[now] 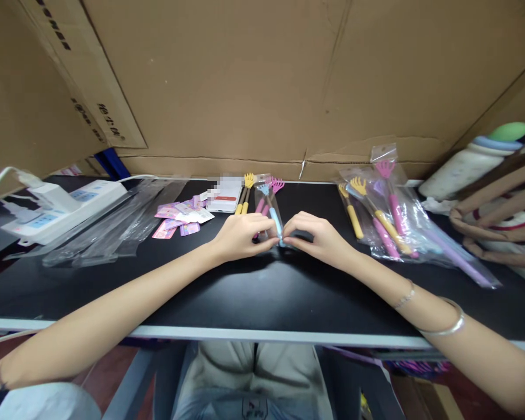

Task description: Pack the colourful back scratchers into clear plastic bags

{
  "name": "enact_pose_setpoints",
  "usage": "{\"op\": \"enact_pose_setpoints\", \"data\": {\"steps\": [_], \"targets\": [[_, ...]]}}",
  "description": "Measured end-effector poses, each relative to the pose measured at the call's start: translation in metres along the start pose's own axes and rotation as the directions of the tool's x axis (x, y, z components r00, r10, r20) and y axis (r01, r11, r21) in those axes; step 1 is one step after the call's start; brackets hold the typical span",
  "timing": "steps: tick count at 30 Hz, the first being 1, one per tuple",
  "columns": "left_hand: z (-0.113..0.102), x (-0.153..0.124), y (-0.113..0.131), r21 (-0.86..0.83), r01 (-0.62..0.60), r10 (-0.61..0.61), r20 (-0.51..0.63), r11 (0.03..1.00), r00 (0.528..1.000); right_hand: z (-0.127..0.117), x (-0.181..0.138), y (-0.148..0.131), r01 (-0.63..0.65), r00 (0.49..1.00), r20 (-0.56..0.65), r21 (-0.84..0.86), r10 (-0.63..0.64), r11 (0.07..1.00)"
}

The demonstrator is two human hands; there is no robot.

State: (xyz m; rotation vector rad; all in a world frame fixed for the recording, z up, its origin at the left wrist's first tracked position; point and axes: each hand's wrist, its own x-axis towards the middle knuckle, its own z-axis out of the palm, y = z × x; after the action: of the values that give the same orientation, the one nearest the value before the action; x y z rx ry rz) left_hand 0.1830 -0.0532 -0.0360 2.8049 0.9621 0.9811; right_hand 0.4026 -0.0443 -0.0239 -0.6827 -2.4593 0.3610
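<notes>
In the middle of the black table, a light blue back scratcher point(275, 220) lies in a clear plastic sleeve, its hand-shaped head pointing away from me. My left hand point(248, 235) and my right hand point(315, 236) meet at its near end. Both pinch there with thumb and fingers, seemingly on the sleeve's end; the fine detail between the fingertips is hidden. Just beyond my left hand lie yellow back scratchers point(246, 195) and pink back scratchers point(277, 185), their handles partly covered by the hand.
Left are flat clear sleeves point(109, 224), a white power strip point(70, 207) and small printed cards point(181, 217) beside a white box point(226, 195). Bagged back scratchers point(394, 213) lie right, before a white bottle point(468, 166) and brown-handled bag point(499, 216). Cardboard point(245, 81) walls the back.
</notes>
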Motion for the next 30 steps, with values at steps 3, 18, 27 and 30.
{"op": "enact_pose_setpoints", "data": {"steps": [3,18,27,30], "targets": [[0.001,-0.0005,-0.0006,-0.003,-0.001,0.001,0.029,1.0,1.0,0.0003,-0.0005,0.0,-0.012,1.0,0.002,-0.01,0.012,1.0],[0.0054,-0.0009,-0.0061,0.02,-0.04,0.038,0.073,0.999,0.997,0.0041,-0.0042,0.0023,-0.061,0.997,0.054,-0.038,0.063,0.997],[0.0064,-0.0014,-0.0069,0.038,-0.032,0.028,0.096,0.999,0.995,0.0028,-0.0028,0.0005,-0.025,0.997,0.073,-0.058,0.03,0.998],[0.0062,-0.0011,-0.0073,0.046,-0.028,0.023,0.102,0.999,0.995,0.003,-0.0031,0.0008,-0.031,0.997,0.067,-0.067,0.036,0.997]]}}
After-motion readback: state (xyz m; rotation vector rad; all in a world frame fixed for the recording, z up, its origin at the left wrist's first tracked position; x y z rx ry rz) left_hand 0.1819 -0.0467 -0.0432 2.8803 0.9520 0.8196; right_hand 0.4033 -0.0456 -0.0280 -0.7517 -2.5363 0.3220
